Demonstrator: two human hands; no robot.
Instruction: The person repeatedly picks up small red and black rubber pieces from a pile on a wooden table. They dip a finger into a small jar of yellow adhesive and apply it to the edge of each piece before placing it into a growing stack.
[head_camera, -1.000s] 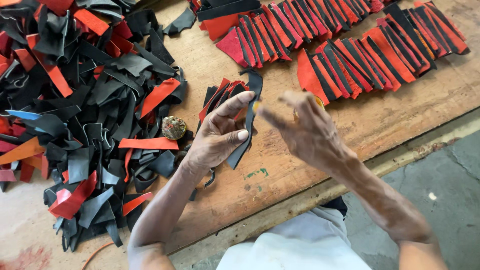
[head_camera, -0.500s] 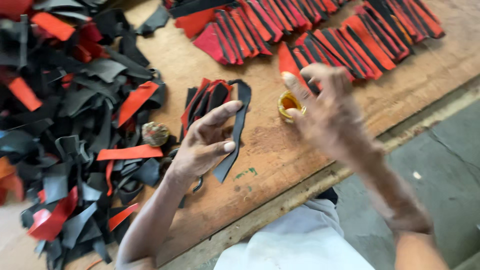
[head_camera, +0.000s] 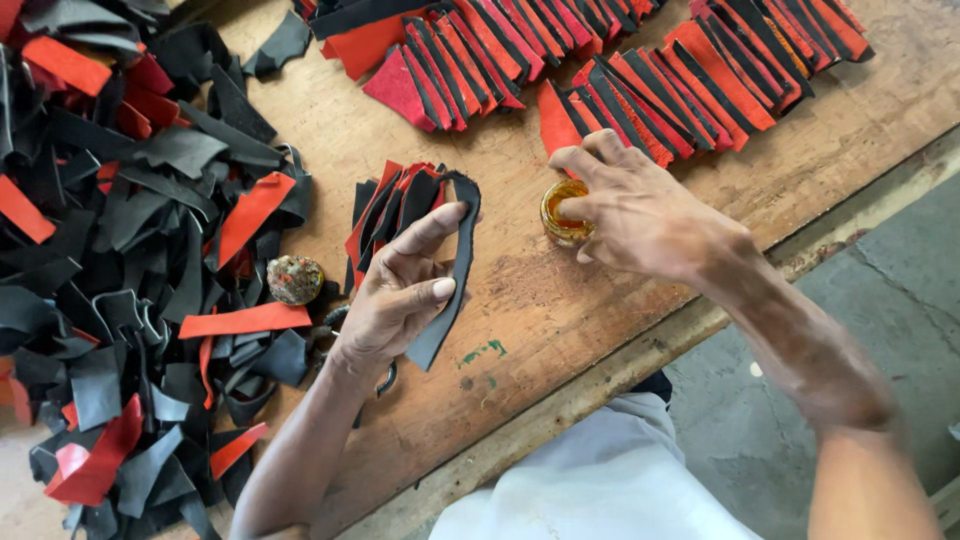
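Your right hand (head_camera: 640, 215) has its fingers dipped together at the small glue pot (head_camera: 562, 212) on the worktop (head_camera: 560, 320), while your left hand (head_camera: 400, 295) pinches a black leather strip (head_camera: 450, 270) hanging lengthwise just left of it.

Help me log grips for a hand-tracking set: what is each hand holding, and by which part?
The left hand pinches a black leather strip near its middle, between thumb and fingers. The right hand has its fingers at the small glass jar; a grip cannot be told.
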